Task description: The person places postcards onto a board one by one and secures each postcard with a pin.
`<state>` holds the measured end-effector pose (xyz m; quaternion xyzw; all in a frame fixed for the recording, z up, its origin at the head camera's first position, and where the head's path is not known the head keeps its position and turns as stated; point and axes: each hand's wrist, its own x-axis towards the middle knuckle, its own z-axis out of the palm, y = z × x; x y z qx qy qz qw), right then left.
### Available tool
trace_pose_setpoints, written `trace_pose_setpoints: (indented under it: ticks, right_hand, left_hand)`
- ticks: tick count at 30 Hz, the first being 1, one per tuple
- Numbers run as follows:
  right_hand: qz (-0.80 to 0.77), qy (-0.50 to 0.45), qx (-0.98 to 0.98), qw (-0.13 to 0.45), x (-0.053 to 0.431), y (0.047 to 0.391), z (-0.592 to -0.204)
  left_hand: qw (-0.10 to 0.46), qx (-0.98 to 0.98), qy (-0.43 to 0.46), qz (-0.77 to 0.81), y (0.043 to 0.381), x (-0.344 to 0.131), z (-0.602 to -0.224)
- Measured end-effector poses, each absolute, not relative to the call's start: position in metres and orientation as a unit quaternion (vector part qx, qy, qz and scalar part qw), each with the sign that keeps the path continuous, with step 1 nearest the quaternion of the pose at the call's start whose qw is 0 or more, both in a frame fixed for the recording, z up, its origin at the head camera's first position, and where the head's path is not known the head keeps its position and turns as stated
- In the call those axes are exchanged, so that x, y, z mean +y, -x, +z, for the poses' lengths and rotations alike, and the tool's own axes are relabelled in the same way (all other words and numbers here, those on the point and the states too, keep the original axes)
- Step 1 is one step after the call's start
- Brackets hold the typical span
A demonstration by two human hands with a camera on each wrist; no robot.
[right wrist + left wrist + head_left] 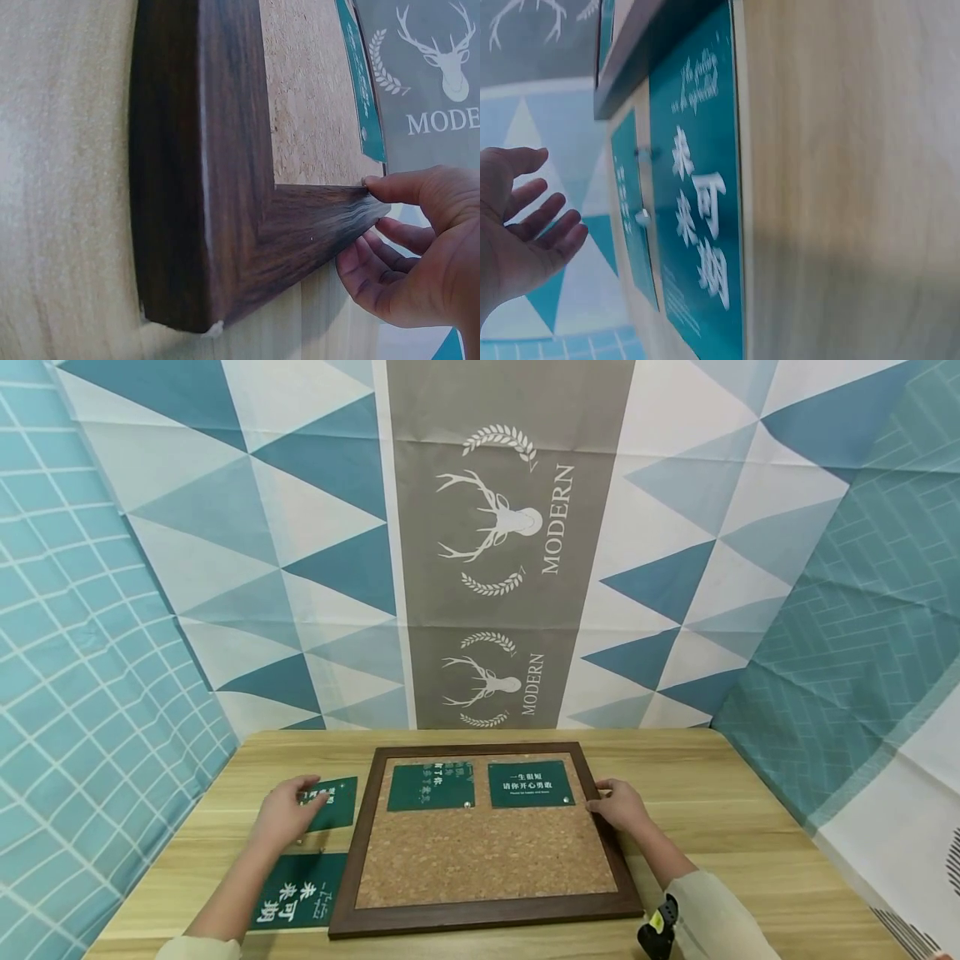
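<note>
A cork board (480,852) in a dark brown wooden frame (487,920) lies on the table. Two green cards with white writing, a left one (405,793) and a right one (528,785), are on its upper part; each shows a small clear pin at its lower right corner. My right hand (621,806) grips the frame's right side, thumb on top and fingers along the outer edge, as the right wrist view shows. Over a green card (341,806) left of the board hovers my left hand (288,810), fingers loosely bent and holding nothing.
A larger green card (300,893) lies nearer me at the left, partly behind my forearm. Small clear pins (643,218) sit by the two table cards. Patterned cloth (487,568) hangs behind the wooden table (712,827).
</note>
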<state>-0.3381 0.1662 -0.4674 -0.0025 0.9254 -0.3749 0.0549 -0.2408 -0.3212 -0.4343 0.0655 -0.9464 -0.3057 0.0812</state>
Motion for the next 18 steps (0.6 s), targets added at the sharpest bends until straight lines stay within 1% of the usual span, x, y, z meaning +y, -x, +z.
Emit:
trace_pose_setpoints:
  ticks: [11, 18]
  right_hand:
    - [-0.378, 0.001, 0.924, 0.059, 0.165, 0.337, -0.468]
    - [-0.382, -0.004, 0.922, 0.057, 0.162, 0.338, -0.471]
  left_hand:
    - [0.07, -0.949, -0.126, -0.28, 0.224, -0.361, -0.442]
    - [0.03, -0.945, -0.175, -0.273, 0.22, -0.375, -0.443]
